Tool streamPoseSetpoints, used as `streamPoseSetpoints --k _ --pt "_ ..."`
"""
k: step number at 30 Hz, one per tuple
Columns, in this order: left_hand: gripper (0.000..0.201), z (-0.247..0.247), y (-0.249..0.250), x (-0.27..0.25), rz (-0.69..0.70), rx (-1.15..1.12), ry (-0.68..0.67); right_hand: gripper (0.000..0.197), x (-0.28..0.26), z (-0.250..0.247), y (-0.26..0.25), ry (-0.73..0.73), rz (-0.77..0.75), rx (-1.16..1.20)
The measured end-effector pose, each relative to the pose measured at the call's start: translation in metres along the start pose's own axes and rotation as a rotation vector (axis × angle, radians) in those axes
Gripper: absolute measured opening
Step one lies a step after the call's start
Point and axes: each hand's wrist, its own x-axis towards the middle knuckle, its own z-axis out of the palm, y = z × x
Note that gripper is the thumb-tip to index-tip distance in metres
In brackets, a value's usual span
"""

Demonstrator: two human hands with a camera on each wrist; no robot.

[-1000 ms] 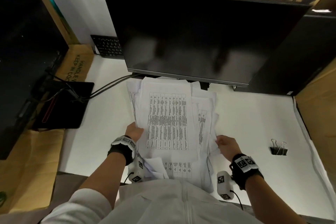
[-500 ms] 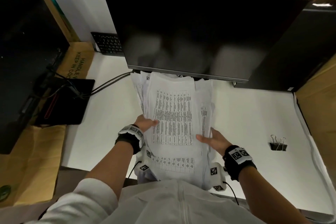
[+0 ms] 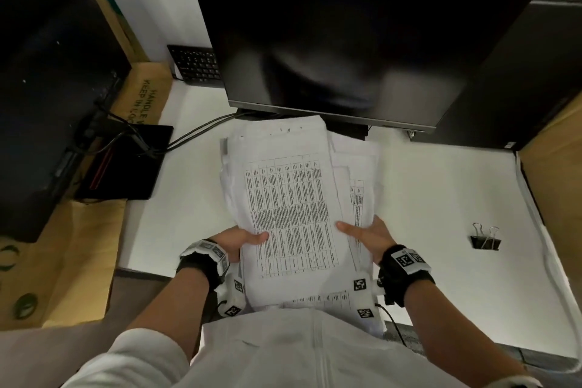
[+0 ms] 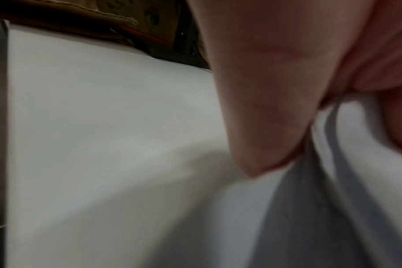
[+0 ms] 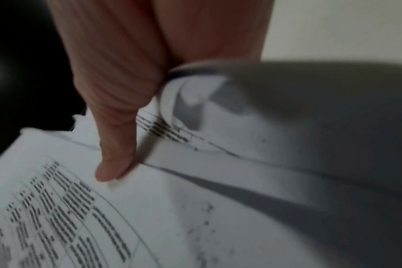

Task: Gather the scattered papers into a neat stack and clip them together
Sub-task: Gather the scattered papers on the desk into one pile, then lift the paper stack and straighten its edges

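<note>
Papers sit lengthwise in front of the monitor, pinched at their near side edges by left hand and right hand; binder clip lies well right, nearer the right hand.

An office desk: monitor, keyboard, binder clip on white desktop

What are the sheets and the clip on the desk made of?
Sheets: thin matte white printer paper, printed with black tables; the edges bend and fan where the hands grip. Binder clip: apparently black-painted metal body, with shiny wire handles. Desk: smooth matte white, material unclear.
</note>
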Motion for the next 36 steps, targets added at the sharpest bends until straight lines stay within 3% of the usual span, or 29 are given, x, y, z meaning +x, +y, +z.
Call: streamPoseSetpoints --k 4,7,8,10,12,18,24,26,28,30,31,32,34,36 --pt "0.104 -0.007 -0.006 -0.006 0.105 -0.124 -0.16 0.128 -0.004 -0.004 -0.003 -0.096 -0.084 0.088" --pt "0.093 -0.007 0.002 -0.012 0.116 -0.153 -0.199 0.079 -0.011 -0.011 -0.001 -0.249 -0.037 0.077" --pt "0.097 -0.005 0.008 -0.015 0.132 -0.135 -0.174 0.075 -0.014 -0.015 -0.001 -0.238 -0.03 0.058" --pt "0.102 -0.003 0.02 -0.015 0.243 -0.12 -0.077 0.094 -0.01 -0.024 0.002 -0.15 -0.064 0.021" --pt "0.093 -0.001 0.034 -0.022 0.375 -0.204 -0.016 0.104 -0.011 -0.035 -0.006 -0.101 -0.125 -0.026" --pt "0.094 0.0 0.081 -0.043 0.583 -0.304 -0.045 0.08 -0.06 -0.061 -0.088 -0.225 -0.337 0.014" --pt "0.094 0.007 0.079 -0.042 0.529 -0.238 -0.094 0.081 -0.062 -0.059 -0.093 -0.229 -0.272 0.012" --pt "0.088 0.01 0.063 -0.032 0.434 -0.202 -0.067 0.054 -0.054 -0.05 -0.075 -0.215 -0.174 -0.005" --pt "0.063 0.015 0.045 -0.018 0.302 -0.177 0.0 0.035 -0.039 -0.038 -0.049 -0.142 -0.032 -0.055" --pt "0.033 0.02 0.029 -0.007 0.204 -0.09 0.128 0.066 -0.02 -0.03 -0.023 -0.111 0.059 -0.154" --pt "0.031 0.021 0.022 -0.002 0.167 -0.03 0.191 0.089 -0.008 -0.029 -0.01 -0.118 0.083 -0.21" --pt "0.035 0.019 0.015 0.003 0.14 0.008 0.23 0.099 0.017 -0.032 0.006 -0.12 0.081 -0.23" --pt "0.048 0.01 0.001 0.018 0.137 -0.021 0.286 0.091 0.058 -0.039 0.034 -0.121 0.013 -0.239" --pt "0.042 0.003 -0.004 0.018 0.146 -0.129 0.314 0.105 0.056 -0.04 0.033 -0.137 -0.014 -0.226"
